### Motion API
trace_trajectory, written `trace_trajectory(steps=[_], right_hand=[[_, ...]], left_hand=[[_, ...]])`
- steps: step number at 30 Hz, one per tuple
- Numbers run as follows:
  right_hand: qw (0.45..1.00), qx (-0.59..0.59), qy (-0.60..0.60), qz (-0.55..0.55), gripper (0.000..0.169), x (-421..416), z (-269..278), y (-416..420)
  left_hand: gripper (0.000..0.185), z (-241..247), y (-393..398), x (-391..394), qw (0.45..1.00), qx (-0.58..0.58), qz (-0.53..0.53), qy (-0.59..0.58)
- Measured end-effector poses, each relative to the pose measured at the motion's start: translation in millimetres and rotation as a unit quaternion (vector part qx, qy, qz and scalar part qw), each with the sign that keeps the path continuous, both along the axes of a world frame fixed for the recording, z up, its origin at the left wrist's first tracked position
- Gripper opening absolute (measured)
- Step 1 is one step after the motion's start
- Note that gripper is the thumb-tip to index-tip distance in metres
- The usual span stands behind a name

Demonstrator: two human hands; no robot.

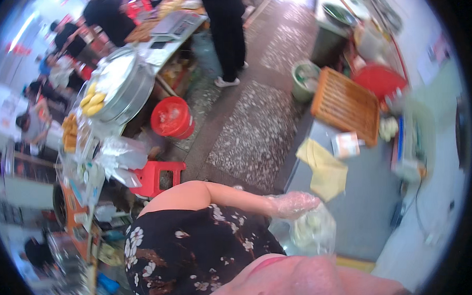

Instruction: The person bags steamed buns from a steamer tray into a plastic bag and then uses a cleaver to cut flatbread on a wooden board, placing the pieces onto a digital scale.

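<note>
My left hand [296, 204], in a thin clear plastic glove, is closed at the upper edge of a clear plastic bag [325, 222]. Pale, rounded pieces show inside the bag; their kind cannot be told. The bag hangs by the near edge of a grey tabletop [362, 205]. Beyond the hand, a folded pale yellow cloth [326, 173] lies on that tabletop, close to a small white and orange packet [346, 144]. My right hand is out of view. Part of my face covers the bottom of the picture.
A slatted orange-brown tray [347, 106] rests at the table's far end, beside a green bucket [305, 80]. Behind me stand a red stool [159, 177], a red bucket [172, 117] and a large metal steamer [128, 85]. A person in black trousers [228, 34] stands in the aisle.
</note>
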State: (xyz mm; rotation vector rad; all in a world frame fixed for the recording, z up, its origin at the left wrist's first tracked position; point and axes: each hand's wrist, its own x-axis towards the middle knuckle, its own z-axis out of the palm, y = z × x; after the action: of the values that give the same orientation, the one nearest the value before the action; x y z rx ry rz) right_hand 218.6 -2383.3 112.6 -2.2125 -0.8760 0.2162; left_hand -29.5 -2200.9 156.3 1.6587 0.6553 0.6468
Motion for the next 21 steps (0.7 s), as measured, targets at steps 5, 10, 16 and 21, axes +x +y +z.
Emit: trace_trajectory(steps=[5, 10, 16, 21], right_hand=[[0.981, 0.015, 0.159, 0.110, 0.016, -1.0, 46.1, 27.7], [0.931, 0.024, 0.187, 0.311, 0.012, -32.0, 89.1, 64.3], [0.762, 0.177, 0.565, 0.263, 0.016, -150.5, 142.1, 196.1], [0.732, 0.188, 0.624, 0.199, 0.046, -300.7, 162.9, 321.4]], left_hand=[[0.023, -22.6, 27.4, -54.5, 0.916, 0.050, 0.078, 0.390], [0.020, -13.7, 41.5, -66.2, 0.990, -0.090, 0.106, -0.007], [0.037, 113.4, 98.8, -217.4, 0.905, -0.332, 0.154, -0.218], [0.053, 144.7, 142.6, -332.2, 0.932, -0.158, 0.238, -0.222]])
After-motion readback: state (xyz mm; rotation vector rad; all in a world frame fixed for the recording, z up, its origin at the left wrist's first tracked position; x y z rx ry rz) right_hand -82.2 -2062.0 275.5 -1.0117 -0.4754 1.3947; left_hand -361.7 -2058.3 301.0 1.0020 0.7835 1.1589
